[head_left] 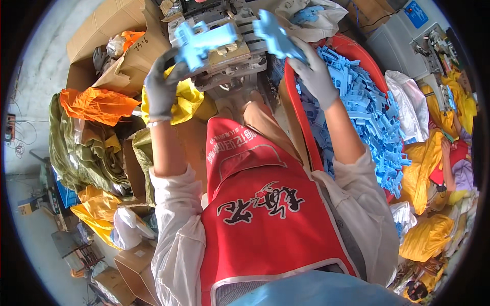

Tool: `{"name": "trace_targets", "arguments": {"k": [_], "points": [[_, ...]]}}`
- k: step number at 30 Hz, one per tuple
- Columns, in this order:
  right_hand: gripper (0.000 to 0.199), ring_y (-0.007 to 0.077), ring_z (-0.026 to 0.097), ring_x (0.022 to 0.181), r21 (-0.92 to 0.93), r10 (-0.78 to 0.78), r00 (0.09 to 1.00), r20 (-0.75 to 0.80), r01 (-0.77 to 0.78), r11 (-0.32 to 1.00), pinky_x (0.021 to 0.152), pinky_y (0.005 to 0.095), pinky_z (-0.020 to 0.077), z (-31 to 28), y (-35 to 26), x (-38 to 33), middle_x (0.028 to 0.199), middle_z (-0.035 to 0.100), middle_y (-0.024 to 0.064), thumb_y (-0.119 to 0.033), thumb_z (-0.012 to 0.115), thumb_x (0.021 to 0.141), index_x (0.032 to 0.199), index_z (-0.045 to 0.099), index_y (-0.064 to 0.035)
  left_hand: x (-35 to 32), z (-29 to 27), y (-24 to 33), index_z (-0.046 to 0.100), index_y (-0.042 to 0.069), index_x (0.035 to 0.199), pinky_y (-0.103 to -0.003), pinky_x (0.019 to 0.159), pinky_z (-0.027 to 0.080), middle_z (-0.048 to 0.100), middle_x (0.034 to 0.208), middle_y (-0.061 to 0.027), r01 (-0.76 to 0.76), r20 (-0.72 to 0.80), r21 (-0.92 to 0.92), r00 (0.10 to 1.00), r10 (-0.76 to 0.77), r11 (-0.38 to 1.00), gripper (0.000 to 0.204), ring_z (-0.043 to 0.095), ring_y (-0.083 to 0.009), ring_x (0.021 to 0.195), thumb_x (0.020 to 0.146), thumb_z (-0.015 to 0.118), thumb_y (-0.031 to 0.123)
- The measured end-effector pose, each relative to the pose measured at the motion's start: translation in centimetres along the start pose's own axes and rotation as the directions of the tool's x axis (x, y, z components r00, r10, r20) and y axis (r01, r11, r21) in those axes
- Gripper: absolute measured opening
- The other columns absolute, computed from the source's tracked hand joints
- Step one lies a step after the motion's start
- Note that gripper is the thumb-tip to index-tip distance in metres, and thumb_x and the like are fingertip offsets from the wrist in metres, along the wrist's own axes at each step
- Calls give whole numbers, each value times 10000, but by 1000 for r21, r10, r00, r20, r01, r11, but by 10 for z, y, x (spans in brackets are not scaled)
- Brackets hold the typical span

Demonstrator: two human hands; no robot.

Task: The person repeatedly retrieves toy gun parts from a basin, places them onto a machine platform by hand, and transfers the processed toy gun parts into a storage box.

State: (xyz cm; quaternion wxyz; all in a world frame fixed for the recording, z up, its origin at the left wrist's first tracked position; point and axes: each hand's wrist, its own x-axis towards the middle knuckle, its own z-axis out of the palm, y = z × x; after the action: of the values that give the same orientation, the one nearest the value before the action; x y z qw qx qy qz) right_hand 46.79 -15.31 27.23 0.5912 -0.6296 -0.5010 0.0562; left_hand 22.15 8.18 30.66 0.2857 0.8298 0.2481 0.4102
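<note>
While left hand (162,84) grips light-blue moulded plastic part (201,42) and right hand (315,76) grips second one (275,34), red tub (306,127) below right hand looks mostly full; bulk unprocessed.

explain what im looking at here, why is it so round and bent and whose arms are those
This is one picture from a wide fisheye camera worn on a person's head, looking down at their own hands. That lens is why the picture is round and straight edges bend near its rim. There is no robot: the two arms coming up from the lower edge are the wearer's, in white sleeves, over a red apron.

Both hands wear grey gloves. The left hand holds a light blue plastic part at a small metal machine in front. The right hand holds another blue plastic part, raised above a red tub heaped with the same blue parts.

Around lie cardboard boxes, orange and yellow bags, and white sacks. At the far right edge another person's arm shows.
</note>
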Motion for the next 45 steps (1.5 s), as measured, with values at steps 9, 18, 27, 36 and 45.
{"name": "trace_targets", "arguments": {"k": [9,18,27,36,45], "points": [[493,349,535,1107,-455,-199,891,408,388,801,954,406,433,43,4,78,1267,532,137,-123,599,854,1330,500,-208,-174,-110,-71,625,14,1148,-277,843,478,671,1051,-71,507,-301,69,832,-467,859,317,615,-153,932,882,637,185],[379,362,540,1111,-450,-196,924,329,335,828,927,419,443,-11,-9,47,1244,550,184,-207,558,902,1259,532,-81,-266,-123,-108,579,-11,1217,-288,880,449,628,1139,-94,772,-250,109,631,-734,626,350,570,-170,967,939,576,202],[351,341,603,1020,-869,590,807,-35,-316,381,883,439,473,-103,151,-183,1118,629,153,-328,509,915,1193,575,-124,-222,-58,-146,603,-10,1197,-328,875,482,663,1116,-142,695,74,160,699,-711,700,374,633,-230,1000,976,494,271],[737,343,552,1150,-638,774,459,-436,-764,94,919,438,462,-51,177,-220,1297,505,181,-496,597,833,1416,315,-144,-183,-15,-95,636,23,1162,-323,890,469,667,1120,-112,434,249,322,819,-518,841,313,622,-218,1018,954,519,225],[714,403,498,1187,-618,623,651,-434,-718,320,963,441,438,-54,192,-237,1351,455,222,-381,616,829,1429,306,-150,-188,-34,-82,649,3,1124,-306,879,472,676,1092,-102,505,123,256,829,-546,824,279,631,-202,992,938,532,175]]}}
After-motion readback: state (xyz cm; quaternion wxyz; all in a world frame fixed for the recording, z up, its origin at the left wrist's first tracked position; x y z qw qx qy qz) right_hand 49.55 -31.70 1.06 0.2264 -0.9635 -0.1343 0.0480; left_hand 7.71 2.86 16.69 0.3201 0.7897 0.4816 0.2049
